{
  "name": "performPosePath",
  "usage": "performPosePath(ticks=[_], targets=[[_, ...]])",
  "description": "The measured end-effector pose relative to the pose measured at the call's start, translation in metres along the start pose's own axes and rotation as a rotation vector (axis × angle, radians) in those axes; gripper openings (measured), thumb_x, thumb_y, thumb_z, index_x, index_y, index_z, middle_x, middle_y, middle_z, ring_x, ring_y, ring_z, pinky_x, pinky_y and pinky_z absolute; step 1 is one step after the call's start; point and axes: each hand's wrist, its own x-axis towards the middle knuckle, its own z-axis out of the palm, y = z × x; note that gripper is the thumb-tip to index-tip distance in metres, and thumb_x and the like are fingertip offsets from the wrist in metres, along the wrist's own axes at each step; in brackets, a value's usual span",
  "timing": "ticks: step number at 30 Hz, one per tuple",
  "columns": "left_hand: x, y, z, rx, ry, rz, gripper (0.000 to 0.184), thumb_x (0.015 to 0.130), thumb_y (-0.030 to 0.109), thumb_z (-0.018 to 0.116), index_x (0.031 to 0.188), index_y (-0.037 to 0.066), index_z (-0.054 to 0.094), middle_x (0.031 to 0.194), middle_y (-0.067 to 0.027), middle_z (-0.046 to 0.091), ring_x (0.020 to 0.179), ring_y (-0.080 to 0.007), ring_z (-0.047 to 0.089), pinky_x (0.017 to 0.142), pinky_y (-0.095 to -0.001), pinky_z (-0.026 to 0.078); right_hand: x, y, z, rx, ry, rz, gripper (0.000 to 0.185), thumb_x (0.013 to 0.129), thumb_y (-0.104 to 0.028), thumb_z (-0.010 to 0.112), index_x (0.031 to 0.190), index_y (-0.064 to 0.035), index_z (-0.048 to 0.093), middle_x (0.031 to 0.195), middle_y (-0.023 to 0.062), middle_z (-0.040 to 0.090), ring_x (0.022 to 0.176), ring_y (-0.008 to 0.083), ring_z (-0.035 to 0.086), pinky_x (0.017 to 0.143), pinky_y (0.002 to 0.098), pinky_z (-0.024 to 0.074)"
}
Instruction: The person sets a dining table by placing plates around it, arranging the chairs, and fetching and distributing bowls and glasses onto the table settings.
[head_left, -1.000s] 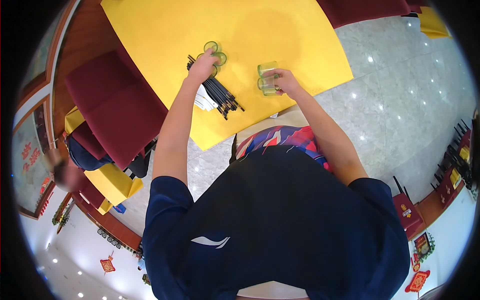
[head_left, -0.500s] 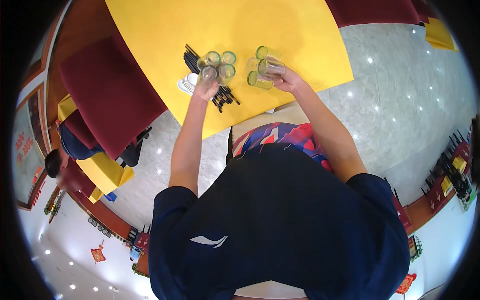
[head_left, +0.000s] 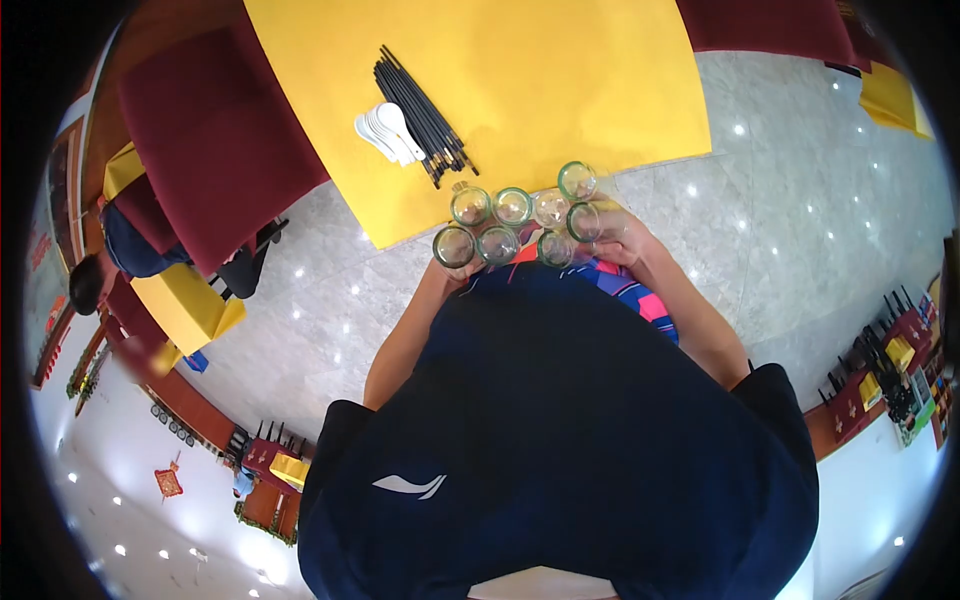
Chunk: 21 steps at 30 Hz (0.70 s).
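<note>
My left hand (head_left: 449,276) is closed round a cluster of clear drinking glasses (head_left: 471,206) in front of my waist. My right hand (head_left: 622,236) grips a second cluster of glasses (head_left: 578,181), its fingers partly hidden behind them. Both clusters sit side by side, close together, at the table's near edge, with their round greenish rims facing up toward me. Beyond them on the yellow tablecloth (head_left: 560,90) lie a bundle of black chopsticks (head_left: 420,112) and a stack of white spoons (head_left: 385,131).
Left of the table stands a chair with a dark red cover (head_left: 215,140). A person in dark clothing (head_left: 142,240) is by another yellow-draped table (head_left: 190,305) further left. Grey tiled floor (head_left: 760,220) stretches out on the right, with more furniture at the far right.
Both hands have drawn back from over the table toward my body, bringing the glasses along. The two clusters are now closer together, and the chopsticks and spoons are uncovered.
</note>
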Motion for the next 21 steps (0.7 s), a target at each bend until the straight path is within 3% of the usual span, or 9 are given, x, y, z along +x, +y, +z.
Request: performPosePath(ticks=[2,4,6,7,10,11,12,14,21], targets=[[0.047,0.003,-0.062,0.118,-0.923,-0.152,0.043,0.097,0.022,0.05,0.133,-0.001,0.045,0.132,-0.0213,0.053,0.097,-0.0267,0.068,0.062,-0.0282,0.062,-0.018,0.017,0.015,0.021,-0.003,-0.041,0.057,0.078,-0.003,0.073,0.129,-0.0055,0.049,0.122,0.0133,0.059,0.111,0.0251,0.06,0.087,0.0411,0.055],[0.059,0.0,-0.065,0.183,-0.907,-0.22,0.044,0.099,0.022,0.048,0.135,0.0,0.042,0.13,-0.0201,0.054,0.102,-0.0263,0.066,0.058,-0.0274,0.061,-0.024,0.048,-0.002,0.07,-0.042,-0.149,0.06,0.075,-0.004,0.075,0.13,-0.0026,0.049,0.122,0.0159,0.06,0.11,0.0274,0.061,0.087,0.0425,0.0552],[0.006,-0.009,-0.033,0.244,-0.606,-0.105,0.044,0.099,0.022,0.048,0.136,0.0,0.041,0.128,-0.021,0.055,0.078,-0.0242,0.07,0.037,-0.0246,0.054,-0.046,0.089,-0.022,-0.002,0.073,-0.215,0.064,0.073,-0.004,0.077,0.131,-0.002,0.048,0.113,0.018,0.063,0.089,0.025,0.068,0.07,0.0353,0.0598],[0.063,0.013,-0.07,0.307,-1.204,-0.579,0.044,0.1,0.023,0.047,0.137,0.0,0.041,0.127,-0.0198,0.056,0.08,-0.023,0.07,0.046,-0.0269,0.057,-0.061,0.099,0.013,0.112,0.211,-0.252,0.058,0.071,-0.004,0.079,0.122,-0.0037,0.051,0.1,0.0163,0.065,0.06,0.0165,0.064,0.043,0.0238,0.0513],[0.031,0.005,-0.055,0.237,-1.224,-0.882,0.044,0.1,0.023,0.048,0.137,0.0,0.041,0.127,-0.0174,0.055,0.101,-0.022,0.065,0.074,-0.0316,0.06,-0.091,0.178,-0.009,0.099,0.285,-0.362,0.048,0.071,-0.004,0.079,0.109,-0.0061,0.05,0.094,0.0137,0.064,0.048,0.0096,0.056,0.029,0.0183,0.0373],[0.016,-0.002,-0.064,0.469,-0.926,-0.493,0.045,0.099,0.021,0.051,0.138,0.002,0.041,0.128,-0.0136,0.056,0.113,-0.0209,0.059,0.091,-0.0329,0.054,-0.099,0.199,-0.007,0.156,0.254,-0.43,0.041,0.073,-0.004,0.079,0.099,-0.0095,0.047,0.092,0.0126,0.063,0.049,0.0101,0.056,0.029,0.0187,0.0373],[0.022,-0.009,-0.069,0.507,-0.926,-0.53,0.045,0.099,0.021,0.051,0.138,0.002,0.041,0.128,-0.0136,0.056,0.113,-0.0209,0.059,0.091,-0.0329,0.054,-0.104,0.215,-0.008,0.19,0.27,-0.465,0.041,0.073,-0.004,0.079,0.099,-0.0095,0.047,0.092,0.0126,0.063,0.049,0.0101,0.056,0.029,0.0187,0.0373],[0.023,-0.027,-0.079,1.158,-0.988,-0.067,0.047,0.097,0.019,0.055,0.139,0.006,0.041,0.128,-0.0108,0.056,0.111,-0.0202,0.06,0.088,-0.0312,0.055,-0.125,0.255,-0.005,0.214,0.322,-0.567,0.04,0.073,-0.005,0.079,0.097,-0.0111,0.048,0.094,0.0138,0.063,0.049,0.0102,0.056,0.028,0.0183,0.0356],[0.064,-0.094,-0.042,1.616,-1.179,-0.257,0.049,0.091,0.013,0.065,0.135,0.006,0.045,0.127,-0.0087,0.056,0.111,-0.0193,0.059,0.091,-0.0328,0.054,-0.13,0.351,-0.035,0.501,0.293,-0.943,0.045,0.073,-0.002,0.078,0.102,-0.0102,0.045,0.107,0.0142,0.06,0.061,0.0113,0.06,0.03,0.0179,0.0361]])
